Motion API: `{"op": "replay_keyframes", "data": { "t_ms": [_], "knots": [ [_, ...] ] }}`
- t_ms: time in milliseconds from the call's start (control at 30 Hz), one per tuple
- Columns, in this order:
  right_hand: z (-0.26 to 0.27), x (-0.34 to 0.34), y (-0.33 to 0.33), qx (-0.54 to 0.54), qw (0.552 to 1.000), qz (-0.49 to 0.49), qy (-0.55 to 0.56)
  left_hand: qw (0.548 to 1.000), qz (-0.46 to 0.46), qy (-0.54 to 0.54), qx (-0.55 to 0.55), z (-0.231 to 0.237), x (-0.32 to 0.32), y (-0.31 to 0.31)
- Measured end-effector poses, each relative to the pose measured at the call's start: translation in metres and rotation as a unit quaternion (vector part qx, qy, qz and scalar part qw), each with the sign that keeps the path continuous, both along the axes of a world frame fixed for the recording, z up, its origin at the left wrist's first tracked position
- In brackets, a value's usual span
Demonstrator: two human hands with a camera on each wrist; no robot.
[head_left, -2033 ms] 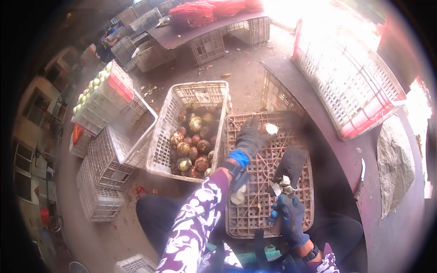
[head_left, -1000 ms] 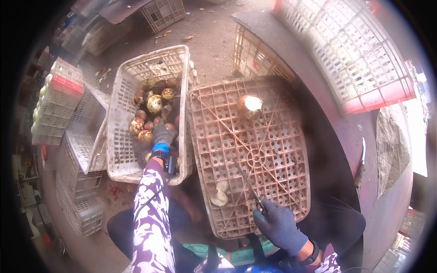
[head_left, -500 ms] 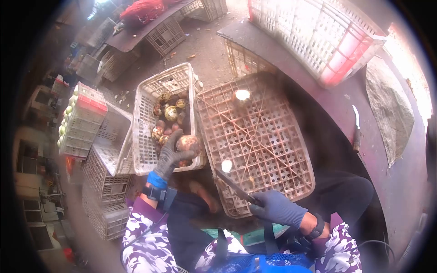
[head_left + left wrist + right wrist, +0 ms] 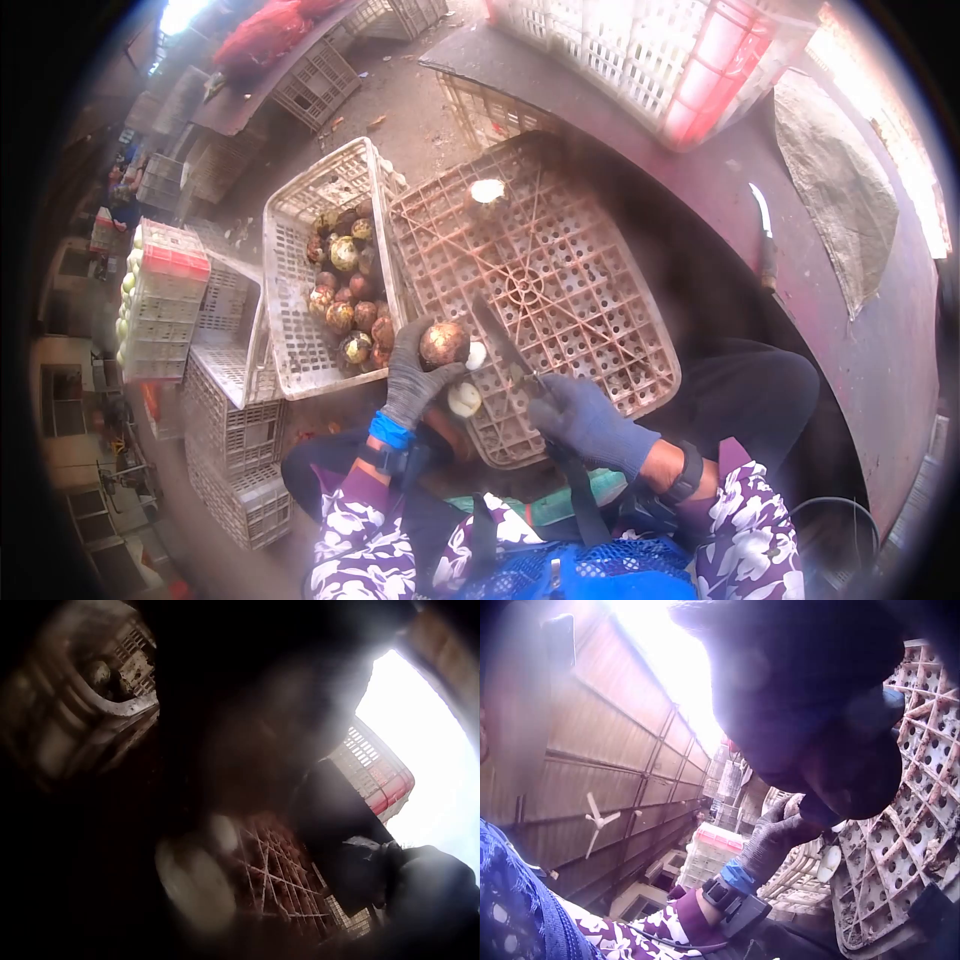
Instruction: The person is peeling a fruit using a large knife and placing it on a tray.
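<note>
My gloved left hand [image 4: 412, 382] grips a round brown root [image 4: 444, 344] above the near left corner of an upturned, reddish-stained crate [image 4: 525, 290]. In my gloved right hand [image 4: 590, 420] is the handle of a dark, broad-bladed knife [image 4: 500, 335], its blade pointing up and left over the crate. Two pale pieces lie beside the root; the lower one [image 4: 464, 399] is at the crate's edge. A root with a white cut face [image 4: 487, 191] rests at the crate's far end. In the right wrist view my left hand [image 4: 769, 844] shows curled round the root.
A white crate [image 4: 285, 340] of brown roots stands at the left, with stacked crates [image 4: 235, 420] beyond it. On the purple-grey table [image 4: 690, 200] at the right lie a second knife [image 4: 766, 235], a cloth [image 4: 835, 180] and a large white-and-red crate [image 4: 640, 60].
The left hand went into the root crate, took hold of a root and brought it right to the upturned crate. The right hand turned the knife blade more upright. The dark block seen earlier is gone.
</note>
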State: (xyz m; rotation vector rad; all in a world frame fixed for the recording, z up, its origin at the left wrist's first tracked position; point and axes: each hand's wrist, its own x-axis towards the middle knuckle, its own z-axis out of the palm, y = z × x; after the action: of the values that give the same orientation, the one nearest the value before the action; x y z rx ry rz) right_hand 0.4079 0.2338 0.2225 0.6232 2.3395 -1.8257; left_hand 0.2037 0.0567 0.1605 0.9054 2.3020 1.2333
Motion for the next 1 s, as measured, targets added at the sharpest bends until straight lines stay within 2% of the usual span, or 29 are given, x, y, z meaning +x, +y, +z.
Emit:
{"op": "replay_keyframes", "data": {
  "t_ms": [267,467,600,700,900,1000],
  "knots": [
    [0.002,-0.011,-0.009,0.016,0.999,0.041,-0.017,0.999,-0.006,0.042,-0.033,0.0,0.003,0.0],
    [0.005,-0.013,-0.005,-0.03,0.998,0.039,-0.031,0.995,-0.006,0.087,-0.05,0.004,0.005,0.003],
    [0.007,-0.026,0.0,-0.007,0.997,0.06,-0.044,0.989,-0.026,0.126,-0.075,0.01,0.009,0.007],
    [-0.002,-0.041,-0.002,0.026,0.997,0.061,-0.032,0.995,-0.002,0.079,-0.057,0.007,0.007,0.006],
    [-0.019,-0.066,-0.014,0.077,0.995,0.055,0.0,0.993,0.007,0.08,-0.088,0.009,0.008,0.007],
    [-0.032,-0.077,-0.018,0.107,0.992,0.06,0.015,0.987,-0.018,0.139,-0.074,0.007,0.011,0.004]
  ]
}}
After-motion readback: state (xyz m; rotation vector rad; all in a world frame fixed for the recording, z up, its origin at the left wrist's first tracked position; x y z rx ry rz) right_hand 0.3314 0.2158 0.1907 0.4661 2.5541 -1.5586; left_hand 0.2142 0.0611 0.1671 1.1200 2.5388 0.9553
